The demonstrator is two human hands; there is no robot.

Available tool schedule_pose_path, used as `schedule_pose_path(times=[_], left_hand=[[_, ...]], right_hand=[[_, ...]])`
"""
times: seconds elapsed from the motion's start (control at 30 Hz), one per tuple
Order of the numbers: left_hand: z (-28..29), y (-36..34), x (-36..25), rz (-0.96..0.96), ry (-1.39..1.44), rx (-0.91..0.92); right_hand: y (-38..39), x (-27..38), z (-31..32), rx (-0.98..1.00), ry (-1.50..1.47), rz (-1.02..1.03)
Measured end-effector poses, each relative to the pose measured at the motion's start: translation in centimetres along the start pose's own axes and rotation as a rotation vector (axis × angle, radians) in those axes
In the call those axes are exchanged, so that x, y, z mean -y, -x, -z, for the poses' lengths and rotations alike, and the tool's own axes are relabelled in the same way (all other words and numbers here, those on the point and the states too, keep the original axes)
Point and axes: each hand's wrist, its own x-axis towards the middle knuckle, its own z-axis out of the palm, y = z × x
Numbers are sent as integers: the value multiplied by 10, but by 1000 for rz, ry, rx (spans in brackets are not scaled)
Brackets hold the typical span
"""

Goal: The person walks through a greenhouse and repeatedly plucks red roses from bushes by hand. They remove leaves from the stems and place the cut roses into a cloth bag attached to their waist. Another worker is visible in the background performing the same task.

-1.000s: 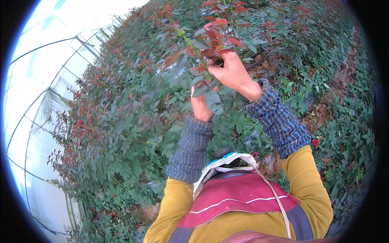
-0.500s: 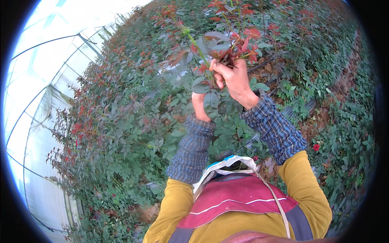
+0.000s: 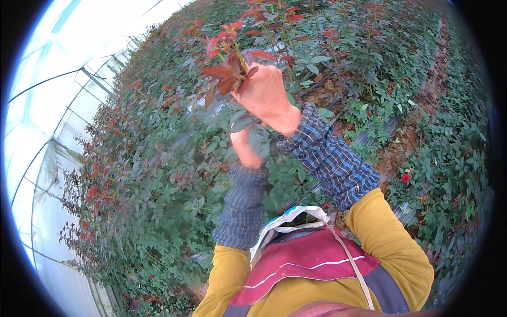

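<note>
Centrally in the head view, the right hand is raised and closed around a thin green plant stem carrying a cluster of dark red young leaves; the red leaves fan out to the left of and just above the knuckles, touching the fingers. The left hand sits directly below the right hand, near its wrist, with its fingers curled; a broad grey-green leaf overlaps it, and the lower part of the same stem appears to pass through this hand, though the foliage hides the contact, so its exact grip cannot be confirmed. Both hands are therefore stacked close together along one shoot, right above left. Both forearms wear blue-and-grey checked fabric sleeves over mustard-yellow long sleeves. Below the arms, at the chest, hangs a red cloth apron pouch with white piping, with a white plastic bag rim showing at its top edge. Surrounding the hands are dense rows of green rose bushes with red-tipped shoots. Bare brown soil paths run between the rows at right, where a single small red rose bloom stands well apart from the hands. A translucent white greenhouse covering on curved frame bars fills the left side.
</note>
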Motion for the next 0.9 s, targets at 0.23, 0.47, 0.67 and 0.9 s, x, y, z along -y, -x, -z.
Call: schedule_pose_path(times=[0.23,0.47,0.67,0.9], left_hand=[[-14,10,20,413,705,-29],[-3,-1,-2,49,57,-24],[3,-2,-11,164,-43,10],[10,2,-33,200,52,-2]], right_hand=[[-9,-3,4,-57,68,46],[6,-16,9,36,-264,194],[33,-64,13,113,-1333,-252],[45,-208,40,-273,-693,-669]])
